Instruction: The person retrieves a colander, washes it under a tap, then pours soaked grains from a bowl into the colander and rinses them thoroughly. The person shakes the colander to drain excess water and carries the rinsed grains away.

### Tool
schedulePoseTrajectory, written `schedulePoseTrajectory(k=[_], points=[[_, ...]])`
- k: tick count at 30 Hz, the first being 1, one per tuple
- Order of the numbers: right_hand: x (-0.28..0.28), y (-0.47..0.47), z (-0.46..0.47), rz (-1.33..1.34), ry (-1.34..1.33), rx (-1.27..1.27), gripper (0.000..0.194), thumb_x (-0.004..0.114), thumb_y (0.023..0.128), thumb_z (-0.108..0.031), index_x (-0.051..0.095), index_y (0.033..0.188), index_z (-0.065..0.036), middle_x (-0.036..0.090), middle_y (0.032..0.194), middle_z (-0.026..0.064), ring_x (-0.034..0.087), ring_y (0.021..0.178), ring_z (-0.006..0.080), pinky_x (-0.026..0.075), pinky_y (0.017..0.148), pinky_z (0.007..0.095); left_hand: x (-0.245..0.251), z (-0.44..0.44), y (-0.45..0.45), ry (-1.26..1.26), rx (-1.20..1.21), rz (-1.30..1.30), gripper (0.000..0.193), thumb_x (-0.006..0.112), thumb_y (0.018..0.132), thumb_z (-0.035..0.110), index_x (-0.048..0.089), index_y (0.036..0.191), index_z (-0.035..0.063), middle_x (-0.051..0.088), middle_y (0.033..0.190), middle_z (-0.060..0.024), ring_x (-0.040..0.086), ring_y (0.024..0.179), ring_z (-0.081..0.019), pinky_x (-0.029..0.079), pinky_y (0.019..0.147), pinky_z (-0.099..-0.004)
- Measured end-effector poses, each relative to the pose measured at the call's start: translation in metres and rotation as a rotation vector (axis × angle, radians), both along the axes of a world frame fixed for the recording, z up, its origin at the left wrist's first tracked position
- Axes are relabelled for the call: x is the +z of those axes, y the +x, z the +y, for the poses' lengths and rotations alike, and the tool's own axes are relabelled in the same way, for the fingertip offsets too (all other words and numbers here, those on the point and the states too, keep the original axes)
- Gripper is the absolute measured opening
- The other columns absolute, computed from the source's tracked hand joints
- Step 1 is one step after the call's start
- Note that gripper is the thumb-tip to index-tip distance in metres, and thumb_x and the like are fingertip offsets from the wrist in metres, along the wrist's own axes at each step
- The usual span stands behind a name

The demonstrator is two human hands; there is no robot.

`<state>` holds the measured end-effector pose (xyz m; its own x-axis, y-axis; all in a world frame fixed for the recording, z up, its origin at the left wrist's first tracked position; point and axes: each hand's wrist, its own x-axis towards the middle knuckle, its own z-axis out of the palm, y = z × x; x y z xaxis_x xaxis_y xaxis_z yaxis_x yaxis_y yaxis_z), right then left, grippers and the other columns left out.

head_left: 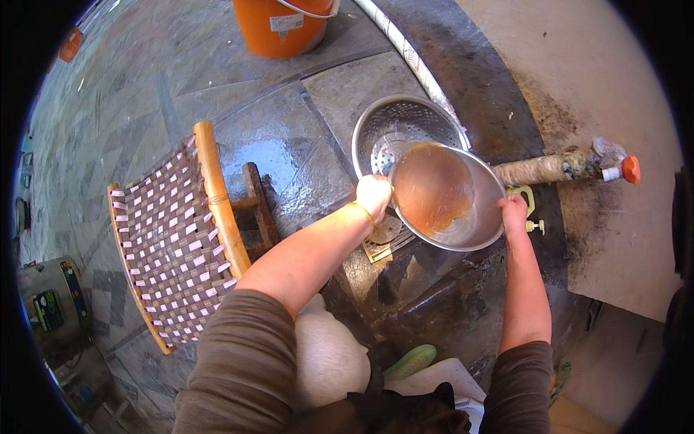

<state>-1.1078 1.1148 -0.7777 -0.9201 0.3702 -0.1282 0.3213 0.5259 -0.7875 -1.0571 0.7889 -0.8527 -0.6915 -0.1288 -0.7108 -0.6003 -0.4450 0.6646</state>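
Observation:
A round stainless steel basin (488, 187) is held tilted in front of me, gripped by both hands. My left hand (374, 196), with a gold-coloured bangle at the wrist, grips the rim on the left. On the right side, my right hand (514, 214) holds the rim. Brownish liquid (434, 184) has gathered at the left and far side of the basin; bare metal shows at the right. Partly hidden behind the basin, a perforated metal colander (428, 122) sits on the wet tiled floor. Beneath my left hand lies a metal floor drain cover (387, 241), partly covered by the basin.
An orange bucket (282, 32) stands at the far side, beside a long white pipe (412, 57). A woven-strap seat with a wooden frame (209, 168) is at left. A pump bottle (535, 227) shows behind my right hand, near a crusted pipe (547, 169) at the wall.

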Motion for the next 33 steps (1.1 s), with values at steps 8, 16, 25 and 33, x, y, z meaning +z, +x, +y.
schedulePoseTrajectory(k=[8, 16, 25, 33], points=[[0.000, -0.031, -0.006, -0.049, -0.022, -0.079, 0.012, 0.059, 0.060, 0.002, 0.051, 0.069, -0.002, 0.052, 0.066, 0.0046, 0.048, 0.060, 0.0166, 0.040, 0.055, 0.0311, -0.158, 0.020, -0.011, -0.597, 0.069, 1.129, 0.008, 0.056, 0.073, -0.005, 0.062, 0.078, -0.0029, 0.057, 0.065, -0.0090, 0.052, 0.053, -0.0176, 0.041, 0.048, -0.0318], [0.040, -0.061, -0.050, -0.170, 0.029, -0.048, 0.009, 0.058, 0.060, -0.001, 0.055, 0.068, 0.001, 0.053, 0.063, 0.0080, 0.049, 0.055, 0.0197, 0.038, 0.048, 0.0333, 0.001, 0.008, -0.001, 0.070, 0.053, -0.079, 0.006, 0.053, 0.077, -0.003, 0.057, 0.078, -0.0066, 0.055, 0.065, -0.0135, 0.055, 0.052, -0.0222, 0.049, 0.046, -0.0330], [0.094, -0.107, -0.129, -0.025, 0.648, 0.152, 0.021, 0.061, 0.057, -0.011, 0.065, 0.072, 0.003, 0.064, 0.074, 0.0174, 0.062, 0.070, 0.0277, 0.047, 0.065, 0.0360, 0.024, 0.016, 0.002, 0.252, -0.049, -0.264, 0.009, 0.047, 0.081, -0.002, 0.053, 0.075, -0.0006, 0.053, 0.068, -0.0083, 0.054, 0.051, -0.0173, 0.051, 0.044, -0.0291], [0.148, -0.092, -0.244, -0.131, 1.062, 0.413, 0.028, 0.053, 0.077, -0.018, 0.068, 0.098, -0.006, 0.064, 0.106, 0.0164, 0.062, 0.100, 0.0316, 0.048, 0.086, 0.0405, 0.021, 0.032, 0.011, 0.479, -0.317, -0.297, 0.012, 0.044, 0.084, -0.002, 0.054, 0.077, 0.0003, 0.053, 0.065, -0.0066, 0.051, 0.046, -0.0145, 0.047, 0.039, -0.0239]])
